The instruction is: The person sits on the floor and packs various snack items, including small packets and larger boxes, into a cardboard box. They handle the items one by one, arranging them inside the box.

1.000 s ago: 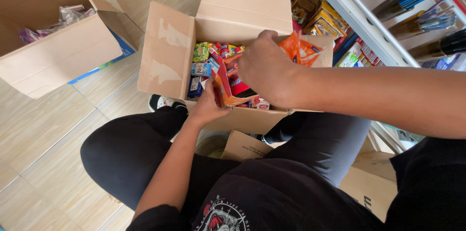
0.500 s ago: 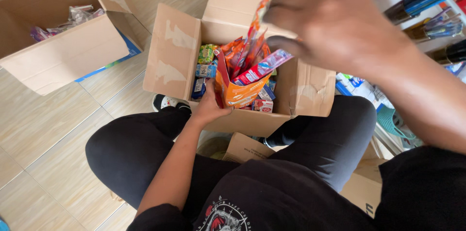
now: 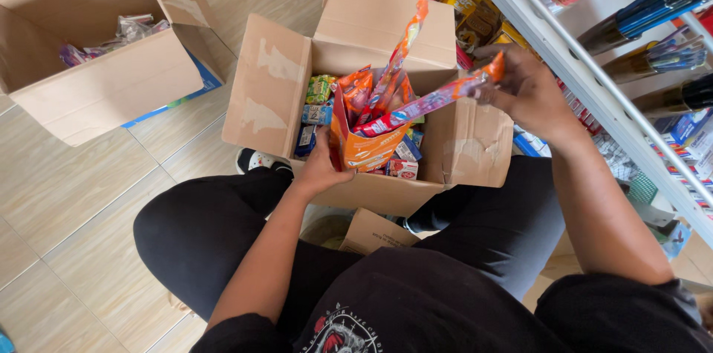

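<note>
Below, beige tiled floor (image 3: 67,197), open brown cardboard box (image 3: 267,86) of snack packets; left hand (image 3: 321,167) gripping orange pouch (image 3: 364,146), right hand (image 3: 523,89) pinching long orange sachet (image 3: 438,99).

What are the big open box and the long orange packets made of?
The box looks like plain brown cardboard: matte, with creased flaps and pale patches where tape has torn the surface. The long packets in the right hand seem thin glossy plastic film, though foil is possible.
</note>
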